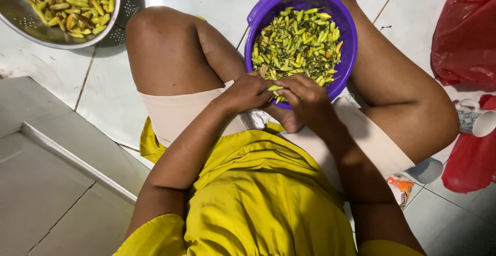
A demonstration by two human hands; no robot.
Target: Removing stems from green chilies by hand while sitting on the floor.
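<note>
Two hands meet over one small green chili at the near rim of a purple basket.
The left hand (247,92) and right hand (305,96) both pinch the chili (274,88) (pale, slim, pointed); the basket (345,54) sits between the knees on the tiled floor (103,85).

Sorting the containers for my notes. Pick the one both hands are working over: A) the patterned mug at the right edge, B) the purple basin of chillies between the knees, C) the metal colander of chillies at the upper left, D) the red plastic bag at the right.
B: the left hand and right hand meet on a green chilli at the near rim of the purple basin.
</note>
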